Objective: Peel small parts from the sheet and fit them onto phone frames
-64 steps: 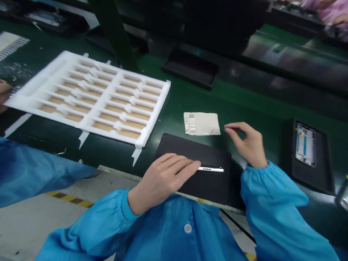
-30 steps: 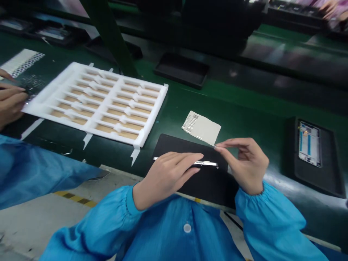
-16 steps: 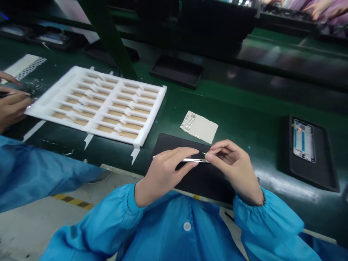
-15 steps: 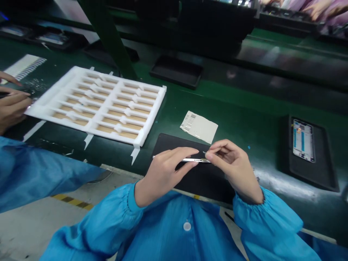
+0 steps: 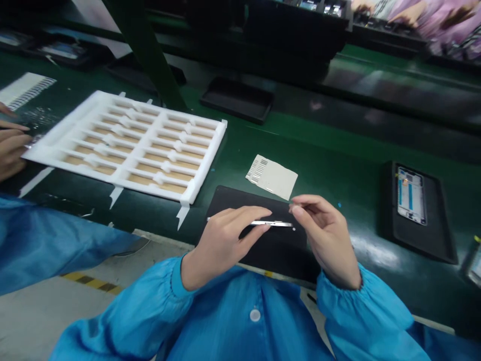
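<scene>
The left hand [image 5: 227, 240], thumb and fingers partly parted, grips a slim silver-edged device [image 5: 280, 224] edge-on over a black mat [image 5: 276, 255] on the desk [image 5: 349, 173], a pale card [image 5: 278, 179] lies just beyond, and the right hand [image 5: 326, 233] pinches thumb and forefinger together near the device's end, anything between them too small to tell.

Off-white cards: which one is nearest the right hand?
The near card beyond the black mat, right of the white tray; the other card lies far left.
</scene>
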{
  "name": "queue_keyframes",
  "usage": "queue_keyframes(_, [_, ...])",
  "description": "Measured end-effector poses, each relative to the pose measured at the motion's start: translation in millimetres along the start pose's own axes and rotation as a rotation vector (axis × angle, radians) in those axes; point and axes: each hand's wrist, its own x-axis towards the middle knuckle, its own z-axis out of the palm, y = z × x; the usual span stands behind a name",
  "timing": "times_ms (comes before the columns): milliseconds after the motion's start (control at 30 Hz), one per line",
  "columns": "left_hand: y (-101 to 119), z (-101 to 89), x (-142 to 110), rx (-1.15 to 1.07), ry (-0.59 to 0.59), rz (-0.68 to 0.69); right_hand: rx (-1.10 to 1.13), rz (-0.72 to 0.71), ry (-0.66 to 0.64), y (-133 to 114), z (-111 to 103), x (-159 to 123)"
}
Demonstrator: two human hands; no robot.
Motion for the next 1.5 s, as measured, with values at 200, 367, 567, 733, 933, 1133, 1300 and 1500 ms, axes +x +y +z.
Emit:
queue_keyframes(200, [1.3, -1.8, 2.3, -0.032, 0.024, 0.039, 0.049, -0.106, 0.002, -1.1, 22.9, -17.4])
queue_keyframes(367, [-0.1, -2.9, 3.5, -0.112, 0.062, 0.101, 0.079, -0.103, -0.033, 13.1, 31.9, -17.9])
queue_keyframes(567, [-1.5, -0.3, 3.0, -0.112, 0.072, 0.075, -0.019, -0.206, 0.0, 25.1, 19.0, -20.2])
queue_keyframes(733, [-4.3, 4.5, 1.1, 0.022, 0.007, 0.085, -0.175, -0.298, 0.09, 36.9, 8.5, -27.9])
queue_keyframes(933, [-3.3, 3.8, 1.5, 0.14, -0.085, 0.074, -0.173, -0.4, 0.102, 42.2, 8.4, -24.4])
queue_keyframes(1133, [-1.7, 0.6, 1.6, 0.167, -0.122, 0.078, -0.191, -0.448, 0.073, 43.9, 6.2, -24.4])
queue_keyframes(1300, [1.8, -1.3, 2.1, 0.208, -0.146, 0.064, -0.313, -0.532, 0.041, 45.3, 4.7, -27.3])
queue_keyframes(1500, [8.2, -3.5, 0.4, 0.265, -0.146, 0.082, -0.378, -0.593, 0.031, 47.5, 3.8, -28.5])
